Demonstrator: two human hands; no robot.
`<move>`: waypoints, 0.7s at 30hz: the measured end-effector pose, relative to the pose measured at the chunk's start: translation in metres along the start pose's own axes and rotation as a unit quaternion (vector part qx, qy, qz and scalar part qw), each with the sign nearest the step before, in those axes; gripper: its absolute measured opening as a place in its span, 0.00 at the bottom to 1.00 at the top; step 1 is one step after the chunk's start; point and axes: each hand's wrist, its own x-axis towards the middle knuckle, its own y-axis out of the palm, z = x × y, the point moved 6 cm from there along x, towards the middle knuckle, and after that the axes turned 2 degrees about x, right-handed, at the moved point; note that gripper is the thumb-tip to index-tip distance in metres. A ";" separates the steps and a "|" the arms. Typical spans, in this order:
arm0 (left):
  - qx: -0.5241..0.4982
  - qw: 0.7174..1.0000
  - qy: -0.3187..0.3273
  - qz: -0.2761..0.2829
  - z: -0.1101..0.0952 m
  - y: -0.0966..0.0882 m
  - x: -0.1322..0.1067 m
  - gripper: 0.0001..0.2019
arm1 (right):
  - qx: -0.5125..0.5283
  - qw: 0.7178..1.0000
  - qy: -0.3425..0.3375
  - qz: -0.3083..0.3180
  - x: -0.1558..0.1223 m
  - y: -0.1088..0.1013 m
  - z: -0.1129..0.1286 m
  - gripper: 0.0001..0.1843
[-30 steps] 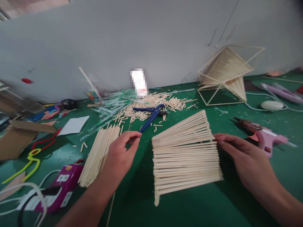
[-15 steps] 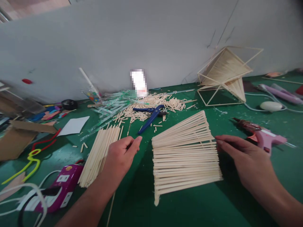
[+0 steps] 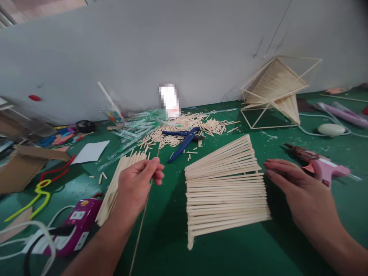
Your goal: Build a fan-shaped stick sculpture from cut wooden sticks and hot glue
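Note:
A fan-shaped panel of glued wooden sticks (image 3: pixel 225 189) lies flat on the green table (image 3: pixel 230 249) in front of me. My left hand (image 3: pixel 138 188) is closed in a pinch on one thin wooden stick (image 3: pixel 140 234) that runs down toward me. It hovers just right of a loose bundle of long sticks (image 3: pixel 120 180). My right hand (image 3: pixel 299 195) rests at the panel's right edge, fingers stretched out and together, holding nothing. A pink glue gun (image 3: pixel 319 165) lies just beyond that hand.
Blue cutters (image 3: pixel 184 140) lie among cut stick pieces (image 3: pixel 184 126) and plastic wrappers behind the panel. A stick-frame model (image 3: pixel 273 92) leans on the wall at back right. A purple power strip (image 3: pixel 77 226) with cables sits at left, near cardboard and coloured scraps.
My left hand has drawn back to the left and closed on a single thin stick. My right hand has stayed at the panel's right edge, shifting only slightly.

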 end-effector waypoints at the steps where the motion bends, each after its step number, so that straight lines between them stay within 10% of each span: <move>1: -0.007 1.000 -0.013 -0.014 0.002 -0.003 0.001 0.15 | 0.007 1.000 -0.003 -0.002 0.000 0.000 -0.001 0.13; 14: -0.098 0.964 0.201 -0.141 -0.025 -0.032 0.004 0.09 | 0.016 0.999 0.022 0.017 -0.002 0.001 -0.014 0.17; 18: 0.126 0.961 0.242 -0.040 -0.031 -0.013 -0.013 0.04 | 0.054 0.999 -0.006 -0.004 -0.002 0.001 -0.011 0.16; 21: 0.149 0.943 0.288 0.076 -0.035 0.005 -0.027 0.20 | 0.064 0.998 -0.019 -0.008 -0.002 0.002 -0.011 0.15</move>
